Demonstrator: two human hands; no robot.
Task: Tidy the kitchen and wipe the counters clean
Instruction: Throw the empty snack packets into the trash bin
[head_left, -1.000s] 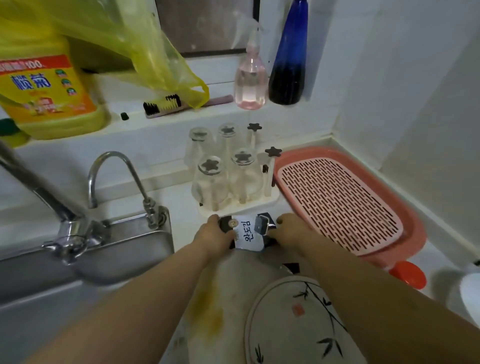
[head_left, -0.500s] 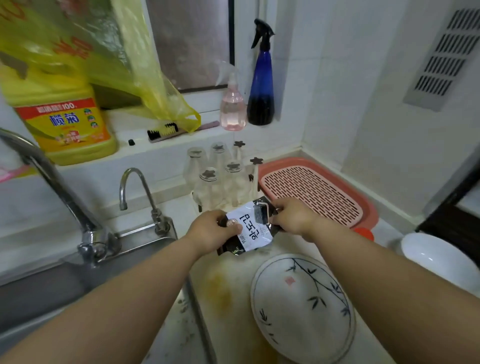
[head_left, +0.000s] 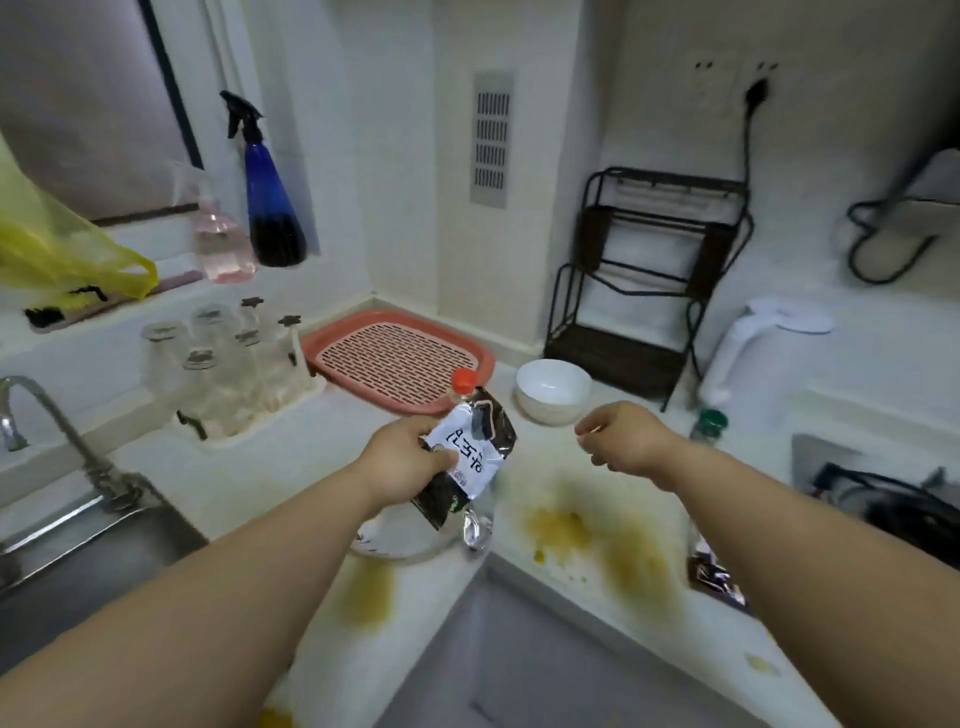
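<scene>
2 spray bottles (head_left: 270, 208), 1 bowl (head_left: 553, 389), 1 pouch (head_left: 470, 452).

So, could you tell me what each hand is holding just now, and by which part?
The left hand grips the sauce pouch by its lower body, red cap up. The right hand holds nothing visible.

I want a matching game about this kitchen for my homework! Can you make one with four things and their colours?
Things:
1. spray bottle
2. drying tray
3. bowl
4. plastic bag

Colours:
A. white
B. yellow
C. blue
D. pink

Pairs: 1-C, 2-D, 3-A, 4-B
</scene>
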